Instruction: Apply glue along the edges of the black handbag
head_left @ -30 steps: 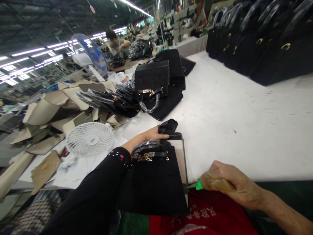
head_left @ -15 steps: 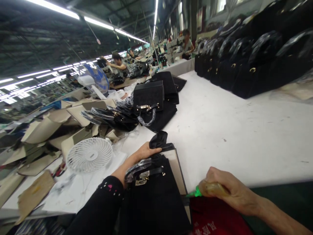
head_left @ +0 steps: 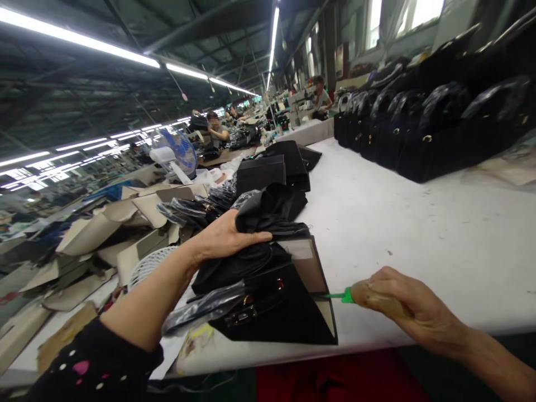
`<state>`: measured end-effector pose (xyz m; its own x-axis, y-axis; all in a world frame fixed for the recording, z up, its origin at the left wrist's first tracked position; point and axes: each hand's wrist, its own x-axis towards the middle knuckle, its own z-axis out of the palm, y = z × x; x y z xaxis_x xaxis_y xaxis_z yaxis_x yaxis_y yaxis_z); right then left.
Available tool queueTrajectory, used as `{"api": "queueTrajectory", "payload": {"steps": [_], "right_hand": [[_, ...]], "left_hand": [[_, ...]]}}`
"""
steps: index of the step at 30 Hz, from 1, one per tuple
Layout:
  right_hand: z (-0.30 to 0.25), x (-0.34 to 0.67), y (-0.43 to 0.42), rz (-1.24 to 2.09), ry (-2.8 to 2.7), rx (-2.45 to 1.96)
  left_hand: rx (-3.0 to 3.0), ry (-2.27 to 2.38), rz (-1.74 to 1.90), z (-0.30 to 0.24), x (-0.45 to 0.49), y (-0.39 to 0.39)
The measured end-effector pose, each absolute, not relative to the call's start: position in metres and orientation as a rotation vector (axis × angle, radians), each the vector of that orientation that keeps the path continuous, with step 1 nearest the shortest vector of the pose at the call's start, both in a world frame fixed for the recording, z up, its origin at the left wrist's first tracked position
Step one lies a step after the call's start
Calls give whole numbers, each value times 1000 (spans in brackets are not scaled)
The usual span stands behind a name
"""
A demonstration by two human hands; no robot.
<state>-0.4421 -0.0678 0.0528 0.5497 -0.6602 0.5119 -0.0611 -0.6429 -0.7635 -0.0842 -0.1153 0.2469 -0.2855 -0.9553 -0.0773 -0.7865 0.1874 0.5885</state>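
Hands: left [head_left: 221, 237] clutches soft crumpled black cloth [head_left: 268, 209]; right [head_left: 402, 304] grips a green-tipped translucent bottle [head_left: 368, 293].

Black bag [head_left: 288, 312], green-tipped tool [head_left: 355, 295]

White tabletop [head_left: 419, 234] open centre; bag row [head_left: 419, 128] right, card stacks [head_left: 125, 223] left.
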Motion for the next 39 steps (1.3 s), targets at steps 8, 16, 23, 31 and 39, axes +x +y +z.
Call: {"api": "queueTrajectory", "payload": {"steps": [8, 16, 23, 31, 39], "right_hand": [[13, -454, -88, -1191, 818, -2236], [-4, -454, -97, -1234, 914, -2035], [4, -448, -105, -1167, 938, -1928], [14, -450, -113, -1078, 958, -1887], [17, -451, -120, -1013, 933, -1922]], "left_hand": [[1515, -2396, -297, 203, -126, -127], [1392, -2319, 4, 160, -128, -119], [1386, -2262, 105, 150, -124, -123], [1316, -2275, 139, 144, -121, -123], [1390, -2295, 84, 143, -121, -125]]}}
